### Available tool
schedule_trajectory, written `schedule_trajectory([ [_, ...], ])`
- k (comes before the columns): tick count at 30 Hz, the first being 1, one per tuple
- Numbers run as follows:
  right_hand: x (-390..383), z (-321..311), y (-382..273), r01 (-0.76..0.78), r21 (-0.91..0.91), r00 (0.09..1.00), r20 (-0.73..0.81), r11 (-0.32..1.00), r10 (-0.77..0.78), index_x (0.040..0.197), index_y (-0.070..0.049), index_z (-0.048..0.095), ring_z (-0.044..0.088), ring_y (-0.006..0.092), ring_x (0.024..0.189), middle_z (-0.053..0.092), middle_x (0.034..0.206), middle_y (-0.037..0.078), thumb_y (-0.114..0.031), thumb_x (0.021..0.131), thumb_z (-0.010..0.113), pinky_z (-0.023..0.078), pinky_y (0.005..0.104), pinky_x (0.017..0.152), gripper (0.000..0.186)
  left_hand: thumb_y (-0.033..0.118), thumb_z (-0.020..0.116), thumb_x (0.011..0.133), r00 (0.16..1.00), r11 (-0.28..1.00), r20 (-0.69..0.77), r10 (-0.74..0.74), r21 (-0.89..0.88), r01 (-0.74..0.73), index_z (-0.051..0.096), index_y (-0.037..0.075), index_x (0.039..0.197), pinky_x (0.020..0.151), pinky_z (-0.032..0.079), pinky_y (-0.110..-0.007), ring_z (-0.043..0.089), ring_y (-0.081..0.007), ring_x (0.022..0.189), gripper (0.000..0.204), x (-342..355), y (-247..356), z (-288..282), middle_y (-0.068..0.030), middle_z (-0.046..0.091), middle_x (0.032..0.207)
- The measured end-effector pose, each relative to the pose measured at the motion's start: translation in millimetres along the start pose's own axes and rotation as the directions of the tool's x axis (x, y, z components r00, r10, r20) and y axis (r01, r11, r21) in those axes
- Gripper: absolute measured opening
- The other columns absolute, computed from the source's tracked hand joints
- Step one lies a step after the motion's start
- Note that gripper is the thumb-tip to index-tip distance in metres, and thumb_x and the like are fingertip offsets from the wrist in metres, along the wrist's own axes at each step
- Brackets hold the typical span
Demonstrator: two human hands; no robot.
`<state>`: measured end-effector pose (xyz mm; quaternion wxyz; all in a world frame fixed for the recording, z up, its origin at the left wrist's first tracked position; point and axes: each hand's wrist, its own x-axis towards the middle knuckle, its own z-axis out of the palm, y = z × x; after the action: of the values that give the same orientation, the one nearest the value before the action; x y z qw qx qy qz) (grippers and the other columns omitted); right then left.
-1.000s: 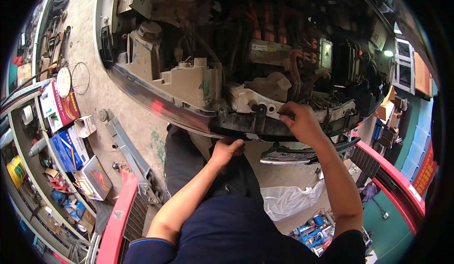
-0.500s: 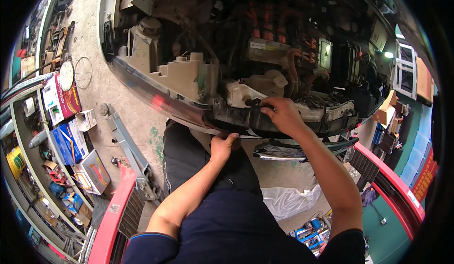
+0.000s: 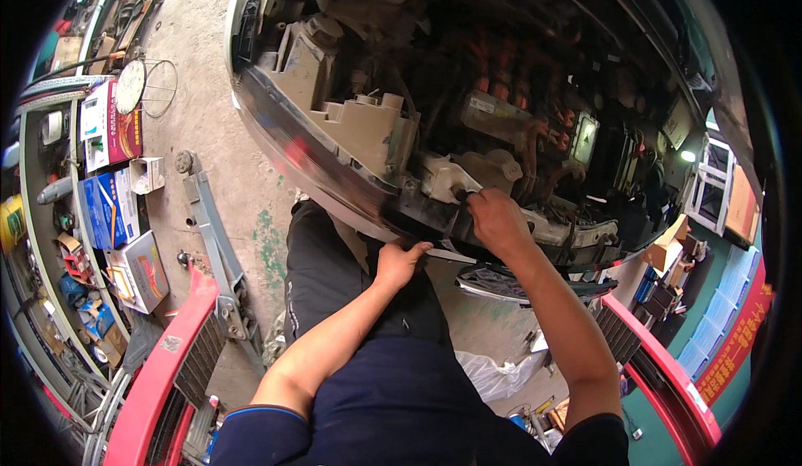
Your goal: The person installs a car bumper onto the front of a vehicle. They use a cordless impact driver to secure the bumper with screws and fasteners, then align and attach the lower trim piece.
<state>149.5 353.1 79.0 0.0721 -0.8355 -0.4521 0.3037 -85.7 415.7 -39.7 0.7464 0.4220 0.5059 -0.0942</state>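
Before me is a car's open front bay, edged by a dark bumper [image 3: 334,169]. My left hand [image 3: 403,265] is at the bumper's lower edge, thumb stretched along the top, the other fingers curled and partly hidden. My right hand [image 3: 499,222] is closed at the bay's front rim, its fingertips pinching a small black part [image 3: 460,193] beside a whitish plastic reservoir [image 3: 443,175]. The hand hides most of that part. Left of it stands a larger beige plastic tank [image 3: 368,128]. Orange cables [image 3: 504,90] run deeper in the bay.
Red lift arms [image 3: 163,366] flank me, with a grey metal arm [image 3: 215,240] at the left. Shelving with boxes [image 3: 109,207] lines the left side. A dark trim piece [image 3: 493,282] hangs below the bumper; white plastic sheeting [image 3: 497,374] lies on the floor.
The view has shifted, so the car sits farther right and lower. My right hand has turned knuckles-up and moved in closer to the reservoir; my left hand stays at the bumper's edge.
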Motion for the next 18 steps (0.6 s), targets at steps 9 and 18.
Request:
schedule_trajectory([
  [9, -7, 15, -5, -0.229, 0.319, 0.95, -0.133, 0.92, 0.282, 0.109, -0.001, 0.072, 0.067, 0.0444, 0.099, 0.072, 0.102, 0.023, -0.009, 0.091, 0.068, 0.053, 0.0513, 0.086, 0.02, 0.045, 0.081, 0.088, 0.996, 0.989, -0.027, 0.083, 0.127, -0.079, 0.074, -0.006, 0.093, 0.067, 0.055, -0.033, 0.071, -0.0182, 0.067, 0.051, 9, -18, -4, -0.012, 0.075, 0.076],
  [18, -12, 21, 7, -0.207, 0.298, 0.948, -0.176, 0.932, 0.267, 0.104, 0.0, 0.07, 0.067, 0.0458, 0.095, 0.071, 0.098, 0.024, -0.01, 0.09, 0.07, 0.052, 0.0538, 0.081, 0.017, 0.049, 0.082, 0.086, 0.999, 0.996, -0.046, 0.021, 0.085, -0.017, 0.073, -0.005, 0.092, 0.067, 0.058, -0.034, 0.072, -0.0195, 0.067, 0.056, -5, 2, 7, -0.0134, 0.075, 0.081],
])
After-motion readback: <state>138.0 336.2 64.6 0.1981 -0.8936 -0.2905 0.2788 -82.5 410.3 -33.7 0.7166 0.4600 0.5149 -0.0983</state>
